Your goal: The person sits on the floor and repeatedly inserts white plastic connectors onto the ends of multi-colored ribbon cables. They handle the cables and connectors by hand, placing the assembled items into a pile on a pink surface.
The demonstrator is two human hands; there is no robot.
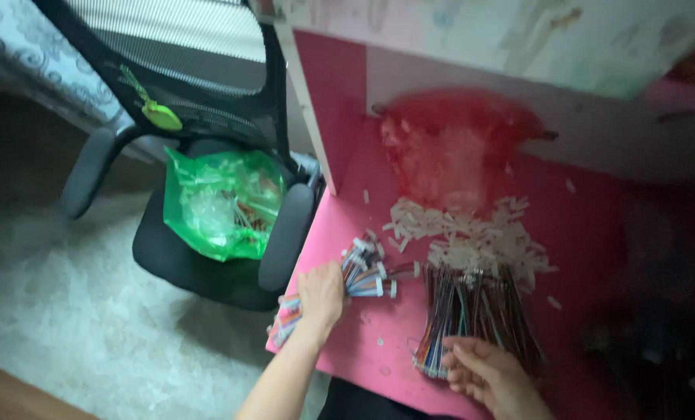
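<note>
My left hand [321, 295] is closed around a bundle of short multicoloured wires with white connectors [365, 272] at the left edge of the pink desk [355, 225]. My right hand [487, 372] rests with fingers apart on the near end of a larger fan of coloured wires [472, 311] lying on the desk. Behind those wires lies a heap of small white connector pieces [472, 233].
A red plastic bag [456, 140] sits at the back of the desk under a shelf. To the left stands a black mesh office chair [207, 264] with a green plastic bag of parts [223, 202] on its seat. A pale carpet [67, 311] covers the floor.
</note>
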